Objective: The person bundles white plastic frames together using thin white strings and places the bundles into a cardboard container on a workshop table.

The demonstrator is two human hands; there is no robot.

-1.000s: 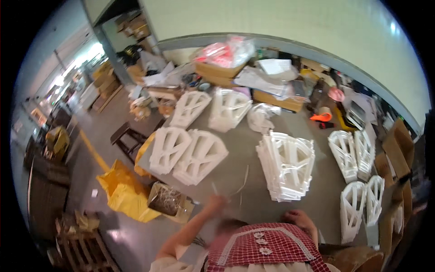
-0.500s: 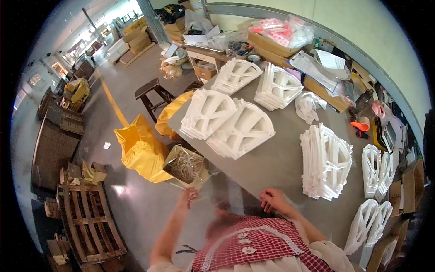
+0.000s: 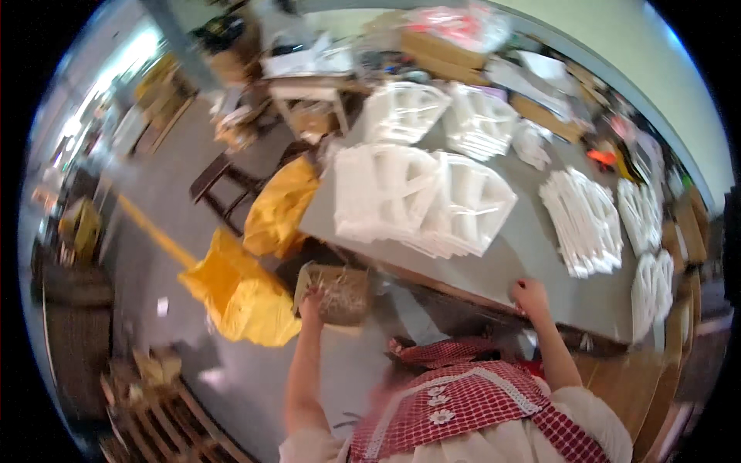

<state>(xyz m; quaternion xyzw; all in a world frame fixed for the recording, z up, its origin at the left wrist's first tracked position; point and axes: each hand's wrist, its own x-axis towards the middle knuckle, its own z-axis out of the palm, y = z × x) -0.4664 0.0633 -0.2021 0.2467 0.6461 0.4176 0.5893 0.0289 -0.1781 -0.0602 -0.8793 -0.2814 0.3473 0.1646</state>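
Box [image 3: 358, 299]: it is standing at your 10 o'clock, just beside the table [image 3: 532, 251], and is holding a tangle of thin pale strips [image 3: 337, 290].
Left hand [image 3: 312, 299]: it is overlapping the box's left side at your 10 o'clock; blur is hiding your fingers, so I cannot tell how far they are spreading or whether they are gripping a strip.
Right hand [image 3: 528, 295]: it is hovering at your 1 o'clock by the table's near edge, your fingers curling loosely; I cannot tell whether they are holding anything.
White frames [image 3: 386, 193]: two overlapping stacks are lying at your 12 o'clock, two more are lying behind them, and another is leaning at 1 o'clock.
Narrow frames [image 3: 641, 214]: these are lying at your 2 o'clock.
Yellow bags [image 3: 255, 310]: one is slumping just beside the box; another is standing between 10 and 11 o'clock, near a dark stool [image 3: 222, 181].
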